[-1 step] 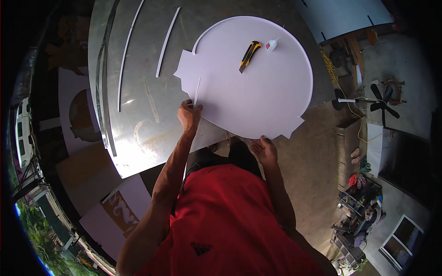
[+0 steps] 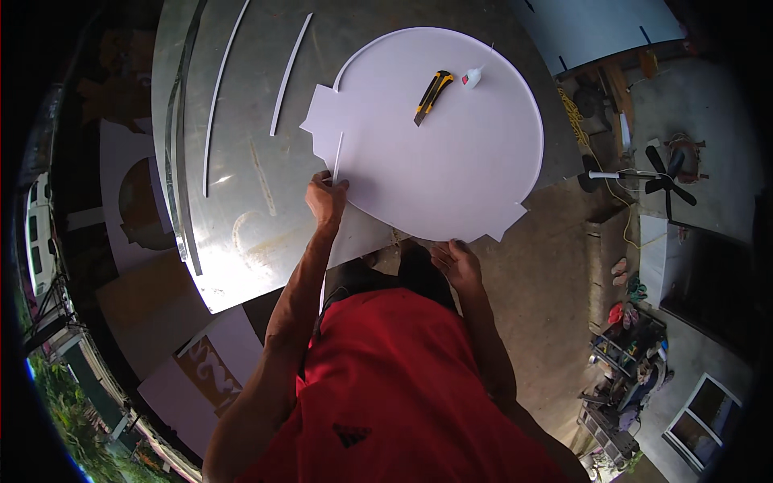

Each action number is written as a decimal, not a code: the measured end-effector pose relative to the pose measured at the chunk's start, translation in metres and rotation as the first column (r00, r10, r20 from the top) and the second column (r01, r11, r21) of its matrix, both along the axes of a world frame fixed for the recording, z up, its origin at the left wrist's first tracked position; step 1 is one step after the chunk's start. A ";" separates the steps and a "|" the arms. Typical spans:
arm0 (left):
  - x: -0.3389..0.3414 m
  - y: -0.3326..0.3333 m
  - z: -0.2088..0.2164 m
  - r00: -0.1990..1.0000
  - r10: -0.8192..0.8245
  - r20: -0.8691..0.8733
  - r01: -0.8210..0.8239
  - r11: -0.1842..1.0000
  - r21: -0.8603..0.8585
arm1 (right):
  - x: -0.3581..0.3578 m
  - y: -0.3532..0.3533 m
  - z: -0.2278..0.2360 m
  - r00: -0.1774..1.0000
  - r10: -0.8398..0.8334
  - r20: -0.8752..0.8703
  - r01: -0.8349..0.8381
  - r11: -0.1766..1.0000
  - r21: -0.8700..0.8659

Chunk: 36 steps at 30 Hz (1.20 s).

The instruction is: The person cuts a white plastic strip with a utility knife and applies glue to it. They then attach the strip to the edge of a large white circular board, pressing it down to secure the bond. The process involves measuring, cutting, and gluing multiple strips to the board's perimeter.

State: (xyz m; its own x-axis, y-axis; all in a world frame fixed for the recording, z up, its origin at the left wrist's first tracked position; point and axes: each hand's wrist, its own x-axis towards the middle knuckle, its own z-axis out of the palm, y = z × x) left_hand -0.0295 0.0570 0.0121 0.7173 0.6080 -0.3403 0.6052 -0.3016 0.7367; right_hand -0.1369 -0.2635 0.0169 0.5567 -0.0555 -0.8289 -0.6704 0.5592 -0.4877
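A large white rounded board (image 2: 451, 169) with a notched tab on each side lies flat on a grey metal table. My left hand (image 2: 326, 200) is closed around a thin white strip (image 2: 338, 153), which sticks up at the board's left edge. At the near edge, my right hand (image 2: 458, 264) grips the board's rim, thumb near the top face and fingers curled below it. A narrow raised white edging runs along the board's far and right sides. On the board rest a yellow and black utility knife (image 2: 433, 97), blade out, and a small white glue bottle (image 2: 473, 77).
Two loose white strips (image 2: 291, 74) and a long dark metal strip (image 2: 179, 145) lie on the metal table (image 2: 241, 169), left of the board. A fan (image 2: 670, 175) stands at the right. Cut sheets (image 2: 205, 370) lie below left, and a cluttered rack (image 2: 628, 354) stands lower right.
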 end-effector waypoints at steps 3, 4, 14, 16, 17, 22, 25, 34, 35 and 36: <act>0.022 0.017 -0.003 1.000 0.008 0.018 -0.009 0.999 0.037 | 0.003 -0.004 0.027 0.913 0.398 -0.086 -0.405 0.907 -0.111; 0.030 0.020 -0.003 1.000 -0.002 0.028 0.000 0.997 0.079 | 0.008 -0.004 0.040 0.915 0.396 -0.071 -0.402 0.888 -0.221; 0.015 -0.001 0.036 0.983 -0.182 -0.026 0.183 0.981 0.057 | 0.193 -0.072 0.032 0.755 0.581 0.305 -0.177 0.628 -0.758; -0.006 -0.032 0.046 0.936 -0.327 -0.131 0.328 0.945 -0.020 | 0.254 -0.067 0.026 0.693 0.654 0.305 -0.156 0.548 -0.822; -0.014 -0.049 0.047 0.905 -0.392 -0.167 0.389 0.920 -0.048 | 0.285 -0.071 0.017 0.615 0.734 0.288 -0.103 0.437 -0.894; -0.044 -0.112 0.059 0.889 -0.322 -0.326 0.284 0.945 -0.159 | 0.412 -0.083 -0.003 0.387 0.910 0.147 0.085 0.124 -0.989; -0.063 -0.146 0.063 0.879 -0.225 -0.420 0.183 0.973 -0.139 | 0.455 -0.099 -0.010 0.399 0.915 -0.061 0.373 -0.222 -0.901; -0.064 -0.219 0.037 0.960 0.072 -0.269 -0.131 0.970 -0.206 | 0.526 -0.169 -0.056 0.429 0.896 -0.113 0.063 -0.155 -0.986; -0.064 -0.219 0.034 0.955 0.082 -0.286 -0.142 0.971 -0.194 | 0.528 -0.170 -0.061 0.439 0.891 -0.116 0.084 -0.170 -0.982; -0.064 -0.218 0.031 0.949 0.089 -0.302 -0.150 0.972 -0.182 | 0.530 -0.170 -0.066 0.452 0.884 -0.119 0.105 -0.186 -0.977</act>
